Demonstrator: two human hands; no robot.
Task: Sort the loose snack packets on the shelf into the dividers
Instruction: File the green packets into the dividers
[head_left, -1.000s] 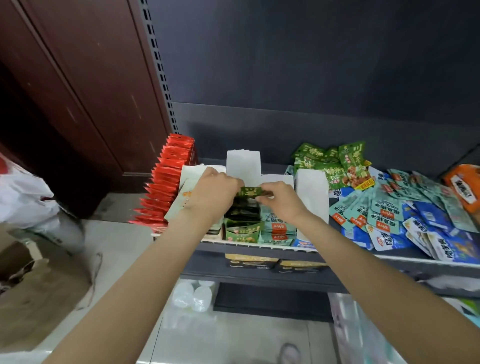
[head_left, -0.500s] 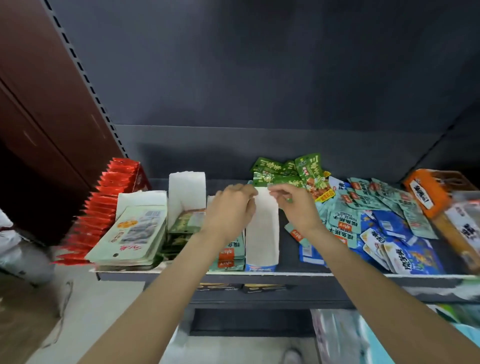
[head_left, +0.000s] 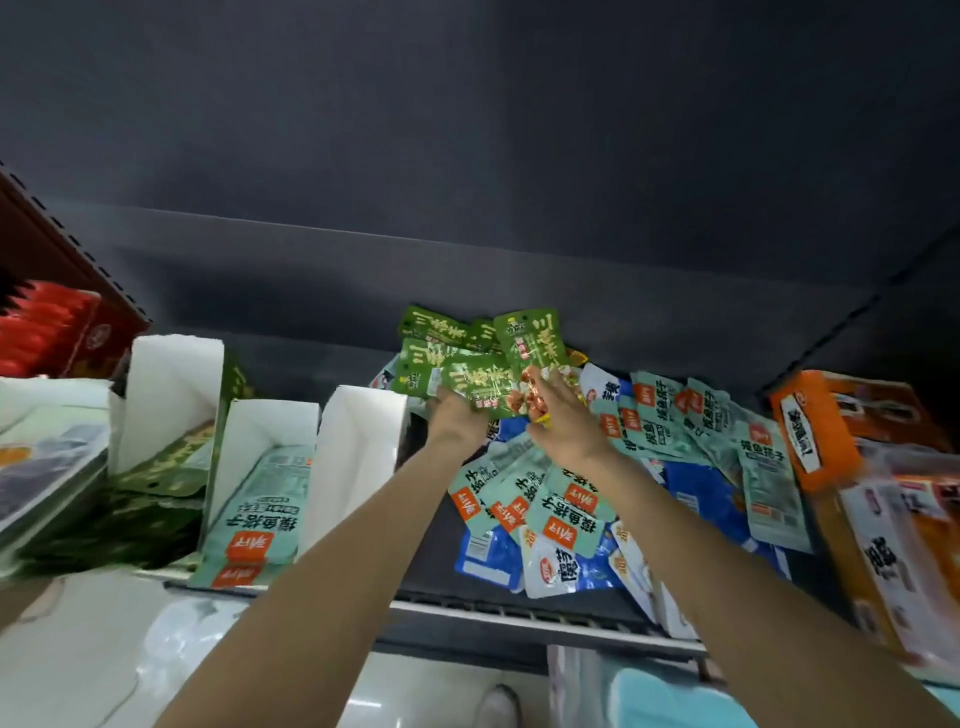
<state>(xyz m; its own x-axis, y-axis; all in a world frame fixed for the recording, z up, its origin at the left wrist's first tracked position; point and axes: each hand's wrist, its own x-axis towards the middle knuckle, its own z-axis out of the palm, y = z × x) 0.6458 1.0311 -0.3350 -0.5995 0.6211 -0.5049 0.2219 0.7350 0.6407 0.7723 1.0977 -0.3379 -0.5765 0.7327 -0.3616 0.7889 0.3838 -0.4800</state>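
Both hands reach to the back of the shelf (head_left: 519, 621), into the pile of green packets (head_left: 467, 358).

Left hand (head_left: 457, 415): at the lower left edge of the pile, fingers under or behind a green packet (head_left: 480, 389). It touches that packet; how far the fingers curl is hidden, so cannot tell whether it grips.

Right hand (head_left: 563, 415): fingers spread and fairly straight, laid on the right lower part of the same pile, touching the packets. No curl round any packet visible.

Loose stock: green packets heaped at the rear centre. Pale teal packets (head_left: 561, 499) lie scattered in front and to the right, overlapping blue packets (head_left: 696, 488) beneath them.

Dividers: white dividers (head_left: 358, 447) stand upright on the left part of the shelf. One bay holds teal packets in a row (head_left: 260, 509); the bay to its left holds dark green packets (head_left: 171, 467).

Far left: red packets (head_left: 41, 332). Far right: orange box (head_left: 810, 431).
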